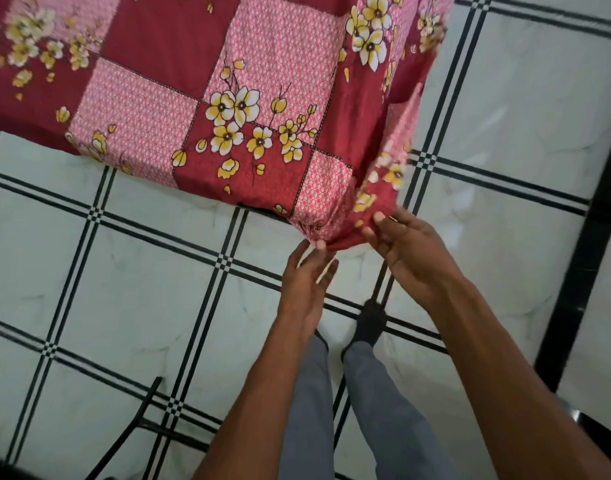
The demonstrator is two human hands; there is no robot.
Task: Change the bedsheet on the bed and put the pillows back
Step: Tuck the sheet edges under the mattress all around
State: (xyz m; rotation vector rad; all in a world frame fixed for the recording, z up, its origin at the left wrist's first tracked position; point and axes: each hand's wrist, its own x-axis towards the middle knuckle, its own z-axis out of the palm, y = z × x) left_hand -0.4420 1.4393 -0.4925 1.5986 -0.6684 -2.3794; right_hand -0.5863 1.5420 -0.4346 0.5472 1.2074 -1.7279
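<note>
A red and pink patchwork bedsheet (200,98) with yellow and white flowers covers the bed, which fills the upper left of the view. Its loose corner hangs down at the bed's near right corner. My right hand (406,252) pinches the bunched hanging corner of the sheet between thumb and fingers. My left hand (306,282) reaches up beside it, fingers fairly straight, its fingertips touching the gathered cloth at the very bottom of the corner. No pillows are in view.
The floor (89,271) is white marble tile with black line borders. My legs in grey trousers (335,403) and a dark-socked foot stand below the hands. A thick black floor band (581,237) runs at the right. A thin black frame (134,427) sits at lower left.
</note>
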